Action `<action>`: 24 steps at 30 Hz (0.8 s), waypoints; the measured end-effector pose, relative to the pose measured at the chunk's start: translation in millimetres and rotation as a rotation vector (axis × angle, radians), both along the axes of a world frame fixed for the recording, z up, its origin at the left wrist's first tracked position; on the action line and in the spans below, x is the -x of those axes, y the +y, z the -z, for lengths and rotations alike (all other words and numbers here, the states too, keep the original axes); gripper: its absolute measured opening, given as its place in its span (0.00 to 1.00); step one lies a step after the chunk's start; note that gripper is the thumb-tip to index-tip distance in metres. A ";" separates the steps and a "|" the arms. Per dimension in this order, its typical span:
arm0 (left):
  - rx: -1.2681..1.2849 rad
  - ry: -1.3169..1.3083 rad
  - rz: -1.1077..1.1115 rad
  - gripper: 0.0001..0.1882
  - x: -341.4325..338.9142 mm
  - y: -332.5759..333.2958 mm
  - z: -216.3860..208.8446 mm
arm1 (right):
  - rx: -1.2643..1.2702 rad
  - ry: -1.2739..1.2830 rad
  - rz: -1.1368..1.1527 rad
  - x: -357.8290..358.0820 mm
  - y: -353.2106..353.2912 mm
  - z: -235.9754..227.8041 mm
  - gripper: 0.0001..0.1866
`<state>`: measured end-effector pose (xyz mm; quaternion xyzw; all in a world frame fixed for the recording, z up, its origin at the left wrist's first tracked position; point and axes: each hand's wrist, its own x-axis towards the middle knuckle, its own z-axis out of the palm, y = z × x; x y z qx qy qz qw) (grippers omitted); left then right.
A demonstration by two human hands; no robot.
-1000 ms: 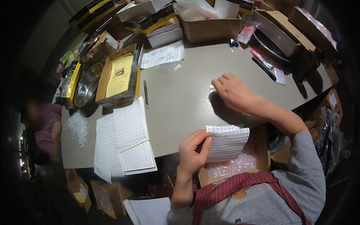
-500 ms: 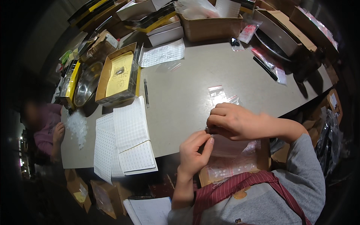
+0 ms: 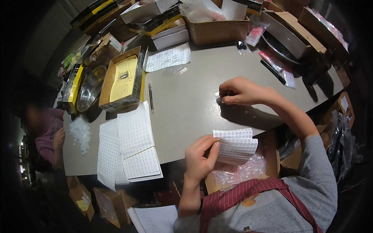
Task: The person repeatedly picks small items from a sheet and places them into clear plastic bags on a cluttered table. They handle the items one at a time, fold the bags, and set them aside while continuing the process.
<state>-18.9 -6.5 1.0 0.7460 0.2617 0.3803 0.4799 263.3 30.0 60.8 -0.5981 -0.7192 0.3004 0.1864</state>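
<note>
My left hand [image 3: 201,157] pinches the left edge of a white sheet of small round stickers [image 3: 237,149], which is curled over beyond the table's near edge. Further out over the table is my right hand [image 3: 241,92], its thumb and fingers closed together. Whatever lies between those fingertips is too small to make out. Just under them shows part of a small clear plastic bag [image 3: 217,97] on the table; my hand covers the rest. Below the sheet, in front of my body, clear bags of small round white pieces [image 3: 237,175] rest in a cardboard box [image 3: 273,153].
Stacked sticker sheets [image 3: 136,136] lie to the left, with a pen [image 3: 151,99] beyond them. A box with a yellow note [image 3: 123,79], a metal bowl [image 3: 90,91] and a pile of clear pieces [image 3: 80,134] stand further left. A black marker [image 3: 272,72] lies right. Another person [image 3: 50,132] sits left.
My right hand has moved away from my left, outward over the small bag. The sheet in my left hand now shows its rows of round stickers.
</note>
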 end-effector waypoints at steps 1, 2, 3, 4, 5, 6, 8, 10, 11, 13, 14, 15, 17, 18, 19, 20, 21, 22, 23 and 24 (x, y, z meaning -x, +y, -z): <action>-0.005 -0.003 -0.003 0.07 -0.2 0.4 1.0 | -0.032 -0.038 -0.025 -0.3 4.2 6.9 0.12; -0.010 -0.006 -0.007 0.07 -0.8 0.7 2.1 | -0.064 -0.076 -0.051 -0.2 6.8 12.1 0.12; -0.013 -0.010 -0.008 0.07 -1.2 0.4 3.1 | -0.110 -0.136 -0.040 0.3 7.1 16.1 0.13; -0.003 -0.010 -0.007 0.07 -0.8 0.0 2.7 | -0.159 -0.193 -0.032 1.8 7.3 19.5 0.14; 0.005 -0.011 -0.005 0.07 -0.7 -0.2 1.8 | -0.207 -0.250 -0.023 2.6 7.1 21.3 0.15; 0.014 -0.011 -0.001 0.07 -0.8 -0.6 1.1 | -0.206 -0.292 0.015 1.0 8.0 21.4 0.16; 0.020 -0.032 -0.008 0.07 -1.2 -1.3 2.7 | -0.201 -0.378 0.099 -0.7 8.3 13.3 0.18; -0.002 -0.038 -0.015 0.07 -2.2 -1.4 3.5 | -0.199 -0.305 0.103 -0.5 -2.6 -1.0 0.19; -0.022 -0.036 -0.033 0.07 -0.8 -2.2 4.2 | -0.243 -0.255 0.059 3.8 -10.9 -5.7 0.18; -0.049 -0.037 -0.070 0.07 -0.6 -3.4 6.0 | -0.121 -0.079 -0.021 11.1 -33.3 -20.3 0.18; -0.059 -0.037 -0.090 0.07 -1.2 -5.1 5.3 | 0.039 0.080 -0.122 13.0 -43.3 -29.1 0.18; -0.069 -0.037 -0.112 0.07 -1.5 -6.7 5.8 | 0.018 0.061 -0.150 14.8 -55.0 -27.2 0.16; -0.074 -0.040 -0.119 0.07 -3.0 -7.6 5.5 | -0.026 0.016 -0.154 13.3 -78.4 -22.8 0.14; -0.077 -0.040 -0.124 0.07 -3.2 -8.1 5.8 | -0.043 -0.008 -0.141 11.6 -86.4 -17.6 0.13; -0.075 -0.038 -0.126 0.06 -4.0 -8.4 5.9 | -0.062 -0.033 -0.125 10.3 -92.9 -14.2 0.13; -0.072 -0.035 -0.129 0.06 -4.4 -8.8 6.8 | -0.076 -0.037 -0.122 10.1 -96.8 -11.6 0.13; -0.068 -0.032 -0.133 0.06 -5.2 -9.1 7.3 | -0.088 -0.042 -0.120 9.9 -99.9 -8.8 0.13; -0.077 -0.025 -0.138 0.06 -5.9 -9.1 5.9 | -0.103 -0.044 -0.123 9.8 -101.6 -5.6 0.14; -0.084 -0.019 -0.143 0.06 -6.4 -9.4 4.1 | -0.137 -0.053 -0.122 10.0 -103.0 -1.9 0.14; -0.092 -0.013 -0.150 0.06 -6.9 -9.7 3.1 | -0.170 -0.063 -0.122 10.2 -104.1 2.0 0.14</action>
